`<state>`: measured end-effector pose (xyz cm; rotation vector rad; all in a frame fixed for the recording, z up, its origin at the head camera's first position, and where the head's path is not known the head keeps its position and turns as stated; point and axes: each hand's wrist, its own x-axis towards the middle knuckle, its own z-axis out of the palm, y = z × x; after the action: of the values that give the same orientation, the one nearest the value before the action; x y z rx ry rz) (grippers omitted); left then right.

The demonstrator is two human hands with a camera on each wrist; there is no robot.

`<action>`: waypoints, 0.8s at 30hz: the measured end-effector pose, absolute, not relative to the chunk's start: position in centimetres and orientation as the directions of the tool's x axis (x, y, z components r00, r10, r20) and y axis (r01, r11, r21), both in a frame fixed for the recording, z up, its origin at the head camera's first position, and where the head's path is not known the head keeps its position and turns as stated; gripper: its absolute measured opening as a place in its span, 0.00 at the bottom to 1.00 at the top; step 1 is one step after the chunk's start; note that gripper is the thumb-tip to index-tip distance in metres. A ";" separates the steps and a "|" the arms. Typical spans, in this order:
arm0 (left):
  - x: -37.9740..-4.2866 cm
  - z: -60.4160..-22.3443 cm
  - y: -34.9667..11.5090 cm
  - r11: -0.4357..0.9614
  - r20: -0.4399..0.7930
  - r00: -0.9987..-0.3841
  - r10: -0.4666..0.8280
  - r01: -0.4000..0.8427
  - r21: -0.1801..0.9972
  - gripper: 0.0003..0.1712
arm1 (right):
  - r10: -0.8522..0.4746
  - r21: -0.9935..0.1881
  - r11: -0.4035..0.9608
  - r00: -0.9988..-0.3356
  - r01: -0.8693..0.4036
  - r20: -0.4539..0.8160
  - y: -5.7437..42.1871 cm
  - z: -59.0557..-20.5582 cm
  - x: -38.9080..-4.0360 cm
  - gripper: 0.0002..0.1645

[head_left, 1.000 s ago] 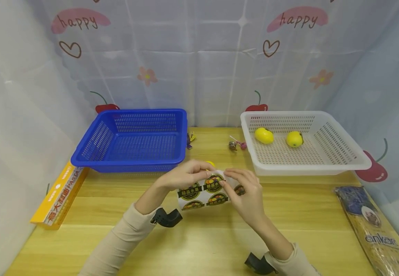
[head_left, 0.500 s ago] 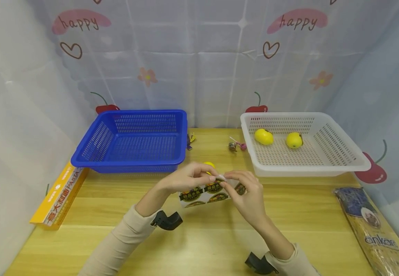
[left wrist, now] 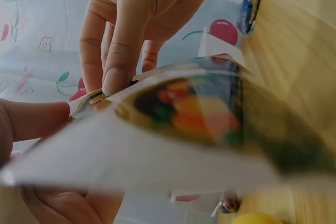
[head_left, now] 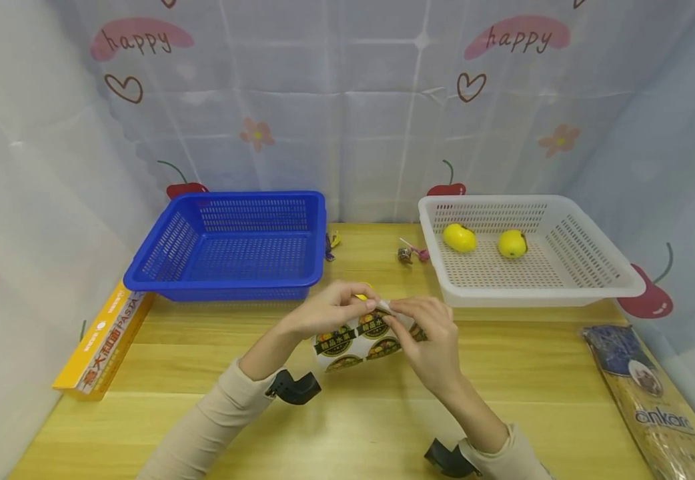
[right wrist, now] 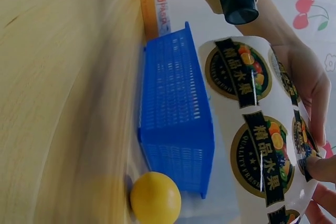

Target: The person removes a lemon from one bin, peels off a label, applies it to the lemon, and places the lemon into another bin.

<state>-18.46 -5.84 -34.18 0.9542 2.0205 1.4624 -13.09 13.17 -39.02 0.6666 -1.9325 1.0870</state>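
Note:
A white sheet of round black-and-gold fruit stickers [head_left: 347, 350] is held up above the table between both hands. My left hand [head_left: 332, 312] pinches its upper edge between thumb and fingers. Close by on the right, my right hand [head_left: 434, 337] pinches the same edge, thumb on the printed side. The edge is bent over between the fingertips. In the right wrist view, several stickers show on the curved sheet [right wrist: 257, 145]; whether one is lifting cannot be made out. Behind the hands lies a yellow fruit [right wrist: 156, 199], mostly hidden in the head view.
A blue basket [head_left: 224, 285] stands at the back left, a white basket [head_left: 539, 293] with two yellow fruits [head_left: 459, 238] at the back right. Wrapped lollipops [head_left: 405, 255] lie between them. A pasta box [head_left: 104, 340] is at far left, a pasta bag [head_left: 653, 407] at far right.
The sheet's upper edge has been bent over between the fingertips, and its lower part has swung and tilted slightly. Both hands stay nearly in place, still pinching it.

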 end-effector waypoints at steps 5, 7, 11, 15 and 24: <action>-18.4 -34.3 -5.8 0.190 0.037 -0.657 0.753 0.272 0.943 0.15 | -0.051 -0.400 0.507 -0.490 -0.763 0.870 13.1 -39.2 -13.3 0.09; -18.4 -34.3 -5.8 0.185 0.044 -0.656 0.753 0.276 0.943 0.15 | -0.048 -0.403 0.506 -0.491 -0.762 0.870 13.1 -39.2 -13.3 0.10; -18.2 -34.2 -5.8 0.181 0.033 -0.662 0.749 0.252 0.951 0.14 | -0.038 -0.442 0.490 -0.525 -0.751 0.850 13.1 -39.3 -13.1 0.12; -18.1 -34.2 -5.7 0.189 0.017 -0.676 0.737 0.230 0.955 0.13 | -0.031 -0.473 0.479 -0.552 -0.740 0.833 13.1 -39.4 -13.1 0.12; -17.9 -34.2 -5.5 0.163 0.027 -0.688 0.725 0.209 0.964 0.10 | -0.031 -0.435 0.480 -0.510 -0.762 0.859 13.0 -39.5 -13.2 0.10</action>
<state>-17.86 -5.49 -34.24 0.8835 2.0013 1.5454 -13.16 13.00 -39.47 0.6617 -1.8847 1.0952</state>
